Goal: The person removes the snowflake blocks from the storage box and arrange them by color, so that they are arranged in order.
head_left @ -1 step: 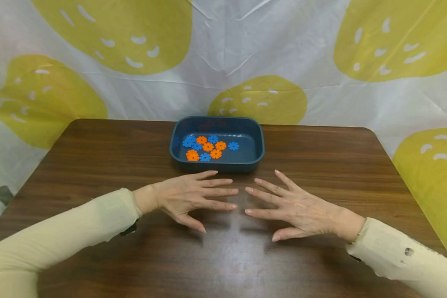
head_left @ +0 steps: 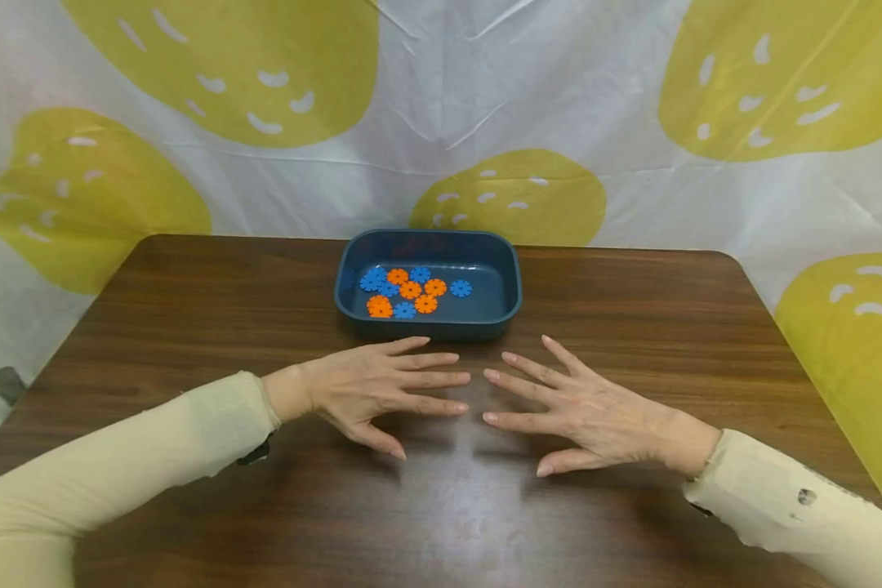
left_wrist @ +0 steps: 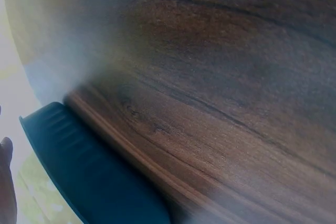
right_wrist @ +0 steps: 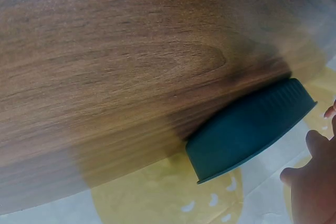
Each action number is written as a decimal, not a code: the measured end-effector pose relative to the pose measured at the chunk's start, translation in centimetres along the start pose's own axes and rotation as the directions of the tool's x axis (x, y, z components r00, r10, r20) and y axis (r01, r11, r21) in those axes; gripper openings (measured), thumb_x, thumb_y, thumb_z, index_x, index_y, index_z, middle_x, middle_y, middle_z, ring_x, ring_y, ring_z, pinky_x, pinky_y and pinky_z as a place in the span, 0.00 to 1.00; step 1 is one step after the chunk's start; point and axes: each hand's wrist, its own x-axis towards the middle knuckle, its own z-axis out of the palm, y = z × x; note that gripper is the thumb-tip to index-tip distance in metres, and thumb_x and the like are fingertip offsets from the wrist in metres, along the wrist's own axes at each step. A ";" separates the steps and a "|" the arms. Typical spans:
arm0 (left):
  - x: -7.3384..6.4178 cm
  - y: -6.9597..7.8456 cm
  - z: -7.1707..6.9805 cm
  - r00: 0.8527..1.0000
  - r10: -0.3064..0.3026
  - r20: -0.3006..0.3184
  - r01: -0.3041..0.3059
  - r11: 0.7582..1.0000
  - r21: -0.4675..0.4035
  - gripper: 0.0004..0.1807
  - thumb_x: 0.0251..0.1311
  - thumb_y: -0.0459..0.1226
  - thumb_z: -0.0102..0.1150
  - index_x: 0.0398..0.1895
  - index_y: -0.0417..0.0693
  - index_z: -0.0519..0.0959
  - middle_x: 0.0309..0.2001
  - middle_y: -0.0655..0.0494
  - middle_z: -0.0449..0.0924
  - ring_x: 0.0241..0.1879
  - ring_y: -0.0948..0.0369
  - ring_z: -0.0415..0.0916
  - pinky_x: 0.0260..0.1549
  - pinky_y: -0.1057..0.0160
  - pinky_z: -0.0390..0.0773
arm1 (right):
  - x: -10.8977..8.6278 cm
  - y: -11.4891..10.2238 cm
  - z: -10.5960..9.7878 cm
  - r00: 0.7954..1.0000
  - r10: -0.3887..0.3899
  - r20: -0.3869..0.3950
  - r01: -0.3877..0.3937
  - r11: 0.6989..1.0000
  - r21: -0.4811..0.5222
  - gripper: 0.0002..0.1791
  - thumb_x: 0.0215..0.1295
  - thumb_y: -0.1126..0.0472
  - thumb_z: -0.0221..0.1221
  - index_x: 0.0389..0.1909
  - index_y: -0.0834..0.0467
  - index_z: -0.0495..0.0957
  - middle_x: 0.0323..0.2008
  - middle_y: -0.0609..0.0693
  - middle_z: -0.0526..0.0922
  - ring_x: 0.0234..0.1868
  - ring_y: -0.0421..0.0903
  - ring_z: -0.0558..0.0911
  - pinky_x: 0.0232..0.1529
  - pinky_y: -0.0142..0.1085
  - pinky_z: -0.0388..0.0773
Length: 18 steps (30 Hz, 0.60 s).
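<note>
A dark blue rectangular tub (head_left: 478, 331) stands at the back middle of the table. Inside it lie several notched plastic discs, some orange, like this orange disc (head_left: 426, 304), and some blue, like this blue disc (head_left: 461, 288) apart at the right. My left hand (head_left: 375, 384) is spread palm down in front of the tub, holding nothing. Facing it, my right hand (head_left: 584, 412) has its fingers spread too and is bare of any object. A gap separates the two hands' fingertips. Both wrist views show the outside wall of the tub (left_wrist: 100, 177), with only parts of the fingers at the edge.
The brown wood-grain table (head_left: 632, 310) has rounded back corners. Behind it hangs a white cloth (head_left: 279, 188) printed with large yellow fruit shapes. A small grey object (head_left: 7, 384) shows beyond the table's left edge.
</note>
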 end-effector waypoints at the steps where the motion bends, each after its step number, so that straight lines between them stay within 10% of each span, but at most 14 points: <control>1: 0.0 0.0 0.0 1.000 0.000 -0.001 0.000 1.000 -0.002 0.42 0.59 0.67 0.42 0.72 0.58 0.57 0.74 0.52 0.50 0.73 0.52 0.44 0.68 0.46 0.48 | 0.0 0.0 0.0 1.000 0.001 0.001 -0.001 1.000 0.001 0.37 0.65 0.31 0.42 0.71 0.42 0.57 0.73 0.55 0.53 0.71 0.60 0.56 0.64 0.65 0.43; 18: -0.1 0.0 0.2 0.999 -0.037 -0.032 0.037 0.999 -0.009 0.43 0.57 0.66 0.47 0.72 0.57 0.58 0.73 0.52 0.51 0.73 0.52 0.46 0.68 0.47 0.49 | -0.3 0.2 0.1 0.997 0.081 0.002 -0.081 0.997 -0.008 0.37 0.64 0.33 0.46 0.71 0.44 0.60 0.72 0.56 0.55 0.70 0.57 0.58 0.67 0.61 0.43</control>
